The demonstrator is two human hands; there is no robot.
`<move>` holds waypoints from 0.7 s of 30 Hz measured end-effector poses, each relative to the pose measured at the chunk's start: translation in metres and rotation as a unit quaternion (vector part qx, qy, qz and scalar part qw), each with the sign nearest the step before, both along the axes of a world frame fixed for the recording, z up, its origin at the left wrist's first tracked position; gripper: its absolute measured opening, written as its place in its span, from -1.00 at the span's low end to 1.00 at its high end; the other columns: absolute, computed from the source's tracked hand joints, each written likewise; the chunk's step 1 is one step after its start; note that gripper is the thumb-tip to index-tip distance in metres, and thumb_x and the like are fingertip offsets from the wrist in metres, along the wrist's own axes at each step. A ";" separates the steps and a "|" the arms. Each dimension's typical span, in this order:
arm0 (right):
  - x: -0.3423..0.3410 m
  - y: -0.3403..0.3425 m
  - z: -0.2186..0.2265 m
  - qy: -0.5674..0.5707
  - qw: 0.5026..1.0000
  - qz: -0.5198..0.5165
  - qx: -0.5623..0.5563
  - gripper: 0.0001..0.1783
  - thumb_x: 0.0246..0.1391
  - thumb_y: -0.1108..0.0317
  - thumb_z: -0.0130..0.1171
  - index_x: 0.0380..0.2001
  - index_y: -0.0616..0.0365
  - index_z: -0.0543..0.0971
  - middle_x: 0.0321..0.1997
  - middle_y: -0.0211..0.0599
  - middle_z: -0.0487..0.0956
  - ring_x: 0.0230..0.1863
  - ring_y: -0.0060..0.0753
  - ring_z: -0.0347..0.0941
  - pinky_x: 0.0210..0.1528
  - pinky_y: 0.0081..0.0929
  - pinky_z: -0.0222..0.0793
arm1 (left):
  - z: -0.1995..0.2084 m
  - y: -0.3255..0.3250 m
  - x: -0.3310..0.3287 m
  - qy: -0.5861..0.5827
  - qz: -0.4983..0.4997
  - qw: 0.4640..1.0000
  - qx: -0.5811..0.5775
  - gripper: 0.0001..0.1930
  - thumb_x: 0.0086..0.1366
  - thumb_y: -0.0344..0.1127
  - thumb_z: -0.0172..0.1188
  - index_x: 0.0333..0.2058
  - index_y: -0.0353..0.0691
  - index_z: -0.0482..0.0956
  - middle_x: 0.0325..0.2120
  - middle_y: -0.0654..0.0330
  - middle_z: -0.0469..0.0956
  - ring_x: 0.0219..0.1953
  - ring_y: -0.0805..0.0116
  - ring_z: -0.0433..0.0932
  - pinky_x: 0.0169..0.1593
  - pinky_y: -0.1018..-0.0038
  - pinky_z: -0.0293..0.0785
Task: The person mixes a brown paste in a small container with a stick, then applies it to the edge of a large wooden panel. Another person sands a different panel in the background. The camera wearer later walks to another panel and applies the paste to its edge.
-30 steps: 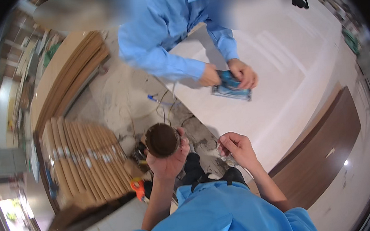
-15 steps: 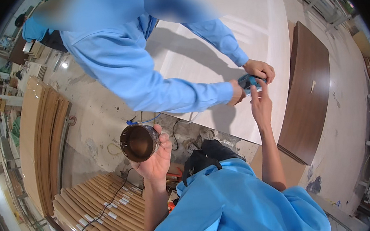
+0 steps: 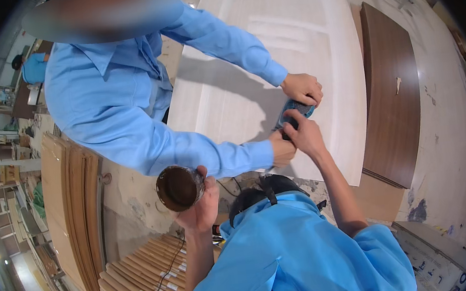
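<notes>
Held up by my left hand point(image 3: 198, 206) is a small round cup point(image 3: 176, 189) with a dark brown inside and a stained outer wall; my fingers wrap its right side. My right hand point(image 3: 304, 133) reaches over the white panel point(image 3: 267, 39), its thumb and bent fingers on a blue and black handheld power sander point(image 3: 296, 110). A co-worker in a light blue shirt grips the same sander with both hands, one at its far end point(image 3: 303, 88) and the other at its near end point(image 3: 282, 150). The sander's underside is hidden.
Dark brown boards point(image 3: 392, 89) lie right of the white panel. At left, tall brown panels point(image 3: 66, 203) stand on edge, and a row of brown slats point(image 3: 150, 273) with a cable across it lies lower down. Another person point(image 3: 34, 68) is at the far left.
My right hand has gone from outstretched fingers to bent ones on the sander. The sander and the co-worker's hands have shifted left and nearer. The cup remains in my left hand.
</notes>
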State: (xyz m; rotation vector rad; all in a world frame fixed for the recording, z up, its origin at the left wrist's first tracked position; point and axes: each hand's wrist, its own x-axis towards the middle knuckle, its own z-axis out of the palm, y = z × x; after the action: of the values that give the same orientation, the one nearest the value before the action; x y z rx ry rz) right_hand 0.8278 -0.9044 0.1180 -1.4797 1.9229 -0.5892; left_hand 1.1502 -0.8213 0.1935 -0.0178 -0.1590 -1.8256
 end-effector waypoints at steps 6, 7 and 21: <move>-0.020 0.017 0.002 -0.098 0.995 0.008 -0.021 -0.61 0.26 0.39 0.22 0.15 -0.05 0.50 -0.36 -0.13 0.65 -0.39 -0.37 0.55 -0.22 -0.31 0.48 | 0.003 -0.023 -0.009 0.050 -0.043 0.994 0.084 -0.50 0.37 0.09 0.36 0.20 0.11 0.56 0.12 -0.17 0.63 0.25 -0.18 0.52 0.25 0.04 0.50; -0.024 0.019 0.003 -0.111 0.994 -0.019 0.002 -0.56 0.26 0.41 0.22 0.18 -0.05 0.45 -0.34 -0.15 0.65 -0.37 -0.38 0.55 -0.22 -0.34 0.48 | 0.002 -0.027 -0.008 0.062 -0.064 0.992 0.086 -0.50 0.37 0.10 0.36 0.21 0.12 0.55 0.14 -0.19 0.61 0.25 -0.20 0.51 0.26 0.04 0.49; 0.001 0.023 -0.022 -0.336 0.880 -0.334 0.020 -0.50 0.34 -0.05 0.32 -0.13 0.26 0.56 -0.30 -0.29 0.65 -0.45 -0.51 0.54 -0.40 -0.53 0.46 | -0.038 -0.079 0.052 -0.065 -0.205 0.976 0.021 -0.18 0.15 -0.12 0.54 0.34 0.06 0.30 0.27 -0.27 0.42 0.31 -0.19 0.46 0.28 0.03 0.55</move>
State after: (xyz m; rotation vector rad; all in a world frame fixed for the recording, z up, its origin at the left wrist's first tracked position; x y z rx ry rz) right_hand 0.8286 -0.8817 0.0961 -0.4172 1.7925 -1.1741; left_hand 1.2022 -0.9006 0.1552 0.1066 -0.2203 -2.2436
